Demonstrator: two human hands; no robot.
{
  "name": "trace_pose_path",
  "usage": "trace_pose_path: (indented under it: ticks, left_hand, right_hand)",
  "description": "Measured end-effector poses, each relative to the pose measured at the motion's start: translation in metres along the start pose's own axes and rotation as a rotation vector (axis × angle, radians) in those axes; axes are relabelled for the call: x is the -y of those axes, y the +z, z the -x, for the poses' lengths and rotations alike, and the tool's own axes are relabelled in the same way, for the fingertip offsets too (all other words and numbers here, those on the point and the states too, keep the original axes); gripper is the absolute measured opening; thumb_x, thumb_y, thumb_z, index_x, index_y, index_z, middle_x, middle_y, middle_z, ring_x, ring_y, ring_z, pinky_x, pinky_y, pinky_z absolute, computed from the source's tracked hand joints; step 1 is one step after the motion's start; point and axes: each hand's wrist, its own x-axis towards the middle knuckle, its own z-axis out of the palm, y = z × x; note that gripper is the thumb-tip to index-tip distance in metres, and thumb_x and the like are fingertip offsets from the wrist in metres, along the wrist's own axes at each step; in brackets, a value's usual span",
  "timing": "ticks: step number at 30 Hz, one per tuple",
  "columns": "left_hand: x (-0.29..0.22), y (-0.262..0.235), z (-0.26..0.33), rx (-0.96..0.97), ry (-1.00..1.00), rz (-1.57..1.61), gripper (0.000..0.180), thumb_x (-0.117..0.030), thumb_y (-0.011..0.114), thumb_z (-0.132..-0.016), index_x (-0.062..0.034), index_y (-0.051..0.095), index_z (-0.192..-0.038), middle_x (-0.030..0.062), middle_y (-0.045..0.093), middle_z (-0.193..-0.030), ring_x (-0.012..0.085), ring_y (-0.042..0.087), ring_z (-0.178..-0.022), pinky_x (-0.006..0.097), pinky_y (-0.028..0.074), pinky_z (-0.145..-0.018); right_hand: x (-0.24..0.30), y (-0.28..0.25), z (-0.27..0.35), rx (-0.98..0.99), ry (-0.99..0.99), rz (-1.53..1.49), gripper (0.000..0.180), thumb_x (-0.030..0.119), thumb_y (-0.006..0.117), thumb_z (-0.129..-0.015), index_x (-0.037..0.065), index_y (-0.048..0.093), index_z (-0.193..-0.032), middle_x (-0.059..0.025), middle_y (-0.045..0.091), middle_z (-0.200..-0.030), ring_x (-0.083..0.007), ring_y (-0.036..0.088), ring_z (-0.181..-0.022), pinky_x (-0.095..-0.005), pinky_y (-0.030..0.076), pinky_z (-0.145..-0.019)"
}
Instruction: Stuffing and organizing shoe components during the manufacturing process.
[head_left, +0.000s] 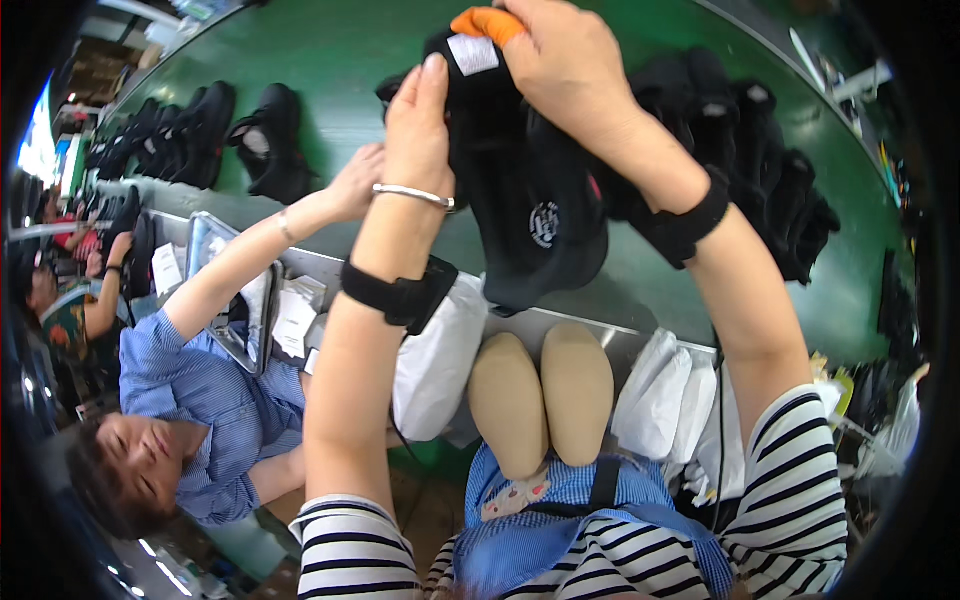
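Note:
Above the green table [400, 55] I hold up a black shoe [530, 200], its toe end hanging toward me. My left hand [418, 125] grips the far end from the left, thumb up beside a white label [473, 54]. From the right, my right hand [572, 70] is closed on that same end. An orange piece [488, 24], apparently a finger cover, shows at its fingertips. The fingers behind the shoe are hidden. A round pale print marks the inside of the shoe.
Black shoes [272, 145] stand on the table at left, and more black shoes [760, 150] at right. A co-worker's hand [357, 182] rests close beside my left wrist. Two beige rounded forms [510, 405] and white wrapped bundles [655, 395] are along the near edge.

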Motion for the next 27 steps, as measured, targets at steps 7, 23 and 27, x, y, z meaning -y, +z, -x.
trace_pose_path:
  ticks: [7,23,27]
  left_hand:
    - [-0.019,-0.055,-0.005,-0.214,0.009,0.041,0.031,-0.029,0.047,-0.095,-0.0002,0.060,-0.097,0.0008,0.062,-0.086,0.0073,0.054,-0.074,0.023,0.045,-0.067]
    - [-0.036,-0.078,0.022,-0.267,0.047,0.065,0.030,-0.024,0.046,-0.096,-0.0008,0.062,-0.088,0.0003,0.061,-0.080,0.0061,0.054,-0.070,0.023,0.045,-0.064]
    - [-0.033,-0.075,0.024,-0.204,0.062,0.019,0.032,-0.027,0.045,-0.095,0.0023,0.058,-0.101,0.0086,0.065,-0.090,0.0158,0.065,-0.076,0.028,0.054,-0.068]
  right_hand:
    - [0.039,0.062,-0.004,0.125,0.139,-0.211,0.023,0.018,0.044,-0.081,0.003,0.061,-0.088,-0.0188,0.063,-0.078,-0.0374,0.059,-0.073,-0.0433,0.046,-0.066]
    - [0.075,0.070,0.007,0.066,0.006,-0.212,0.020,0.016,0.044,-0.082,0.003,0.059,-0.084,-0.0181,0.060,-0.071,-0.0372,0.057,-0.066,-0.0432,0.045,-0.060]
    - [0.075,0.062,0.012,0.099,0.059,-0.236,0.020,0.016,0.044,-0.082,0.003,0.059,-0.084,-0.0182,0.060,-0.070,-0.0365,0.057,-0.065,-0.0430,0.045,-0.060]
